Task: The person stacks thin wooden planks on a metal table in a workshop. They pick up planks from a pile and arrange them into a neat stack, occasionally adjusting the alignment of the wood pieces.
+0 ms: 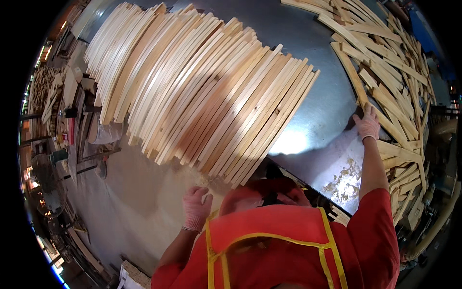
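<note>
My right hand, in a thin pale pink glove, reaches out to the right and grips the near end of a long wooden strip. That strip lies at the left edge of a jumbled heap of wooden strips. Off to the left, my left hand, gloved alike, hangs loosely curled with its thumb apart and nothing visible in it. It is just short of the near ends of a wide row of strips, laid side by side, and does not touch them.
A grey metal tabletop carries the row and the heap. Wood scraps and dust lie near its front right edge. Stacked timber and a fan stand at the far left. A ribbed hose curves along the right.
</note>
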`<state>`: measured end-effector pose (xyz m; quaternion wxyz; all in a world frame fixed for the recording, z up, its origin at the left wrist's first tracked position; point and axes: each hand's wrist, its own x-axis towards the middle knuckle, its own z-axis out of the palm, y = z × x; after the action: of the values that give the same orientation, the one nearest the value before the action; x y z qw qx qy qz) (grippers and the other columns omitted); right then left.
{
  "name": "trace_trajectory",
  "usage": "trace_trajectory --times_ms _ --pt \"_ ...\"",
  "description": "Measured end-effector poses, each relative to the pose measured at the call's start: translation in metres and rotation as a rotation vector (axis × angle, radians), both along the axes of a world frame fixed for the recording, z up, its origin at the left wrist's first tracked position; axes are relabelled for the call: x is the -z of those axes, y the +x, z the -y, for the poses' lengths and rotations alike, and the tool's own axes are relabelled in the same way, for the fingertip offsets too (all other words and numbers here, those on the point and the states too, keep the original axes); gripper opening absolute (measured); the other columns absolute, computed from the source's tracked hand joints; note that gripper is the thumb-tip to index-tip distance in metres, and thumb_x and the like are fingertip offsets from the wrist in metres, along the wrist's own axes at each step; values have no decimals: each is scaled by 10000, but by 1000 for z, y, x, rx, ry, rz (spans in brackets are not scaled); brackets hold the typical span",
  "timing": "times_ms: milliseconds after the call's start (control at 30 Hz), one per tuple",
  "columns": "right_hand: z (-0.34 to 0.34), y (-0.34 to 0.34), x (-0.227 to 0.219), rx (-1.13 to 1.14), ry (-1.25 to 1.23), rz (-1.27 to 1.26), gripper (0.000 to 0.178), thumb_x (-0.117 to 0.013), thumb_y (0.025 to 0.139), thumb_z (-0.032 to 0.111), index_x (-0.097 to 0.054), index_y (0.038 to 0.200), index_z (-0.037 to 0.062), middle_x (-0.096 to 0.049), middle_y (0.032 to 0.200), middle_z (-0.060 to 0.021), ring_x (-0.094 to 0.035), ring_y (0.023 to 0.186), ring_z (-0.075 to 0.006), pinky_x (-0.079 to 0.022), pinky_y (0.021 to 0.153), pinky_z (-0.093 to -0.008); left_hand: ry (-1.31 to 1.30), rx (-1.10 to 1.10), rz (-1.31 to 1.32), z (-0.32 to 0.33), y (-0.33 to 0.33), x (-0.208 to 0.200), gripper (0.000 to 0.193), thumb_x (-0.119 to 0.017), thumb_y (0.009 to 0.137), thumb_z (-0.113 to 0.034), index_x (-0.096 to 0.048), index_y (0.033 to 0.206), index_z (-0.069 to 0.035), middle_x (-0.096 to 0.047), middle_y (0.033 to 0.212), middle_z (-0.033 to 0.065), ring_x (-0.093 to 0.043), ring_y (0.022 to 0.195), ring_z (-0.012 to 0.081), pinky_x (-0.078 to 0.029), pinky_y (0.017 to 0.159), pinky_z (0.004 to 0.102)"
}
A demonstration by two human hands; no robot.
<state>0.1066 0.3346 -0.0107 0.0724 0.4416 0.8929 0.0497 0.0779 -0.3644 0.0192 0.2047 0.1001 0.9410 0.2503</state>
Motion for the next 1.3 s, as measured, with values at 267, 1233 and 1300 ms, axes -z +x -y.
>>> trace_trajectory --times_ms 267,1233,1300 --pt "-9 75 24 -107 -383 -293 690 -646 1046 368 -414 1646 119 -689 1273 -309 -672 1191 -490 -530 1009 -509 217 -235 309 -13 -1 24 417 -730 944 -308 -745 1253 -28 -699 1278 205 -695 1140 361 -560 959 432" --pt "206 66 -54 31 -362 -555 518 -801 818 292 -652 1233 20 -698 1102 -198 -679 1053 -432 -543 943 -531 -303 821 -502 -262 -66 21 706 -722 823 -465 -537 1363 -50 -495 1407 107 -427 1397 333 -317 1178 537" --pt "190 108 -8 224 -94 -492 676 -847 806 352 -589 1335 20 -601 1320 -236 -608 1222 -448 -514 1024 -515 -323 911 -563 -274 -61 26 553 -639 908 -379 -558 1362 -74 -514 1401 120 -438 1397 355 -322 1183 550"
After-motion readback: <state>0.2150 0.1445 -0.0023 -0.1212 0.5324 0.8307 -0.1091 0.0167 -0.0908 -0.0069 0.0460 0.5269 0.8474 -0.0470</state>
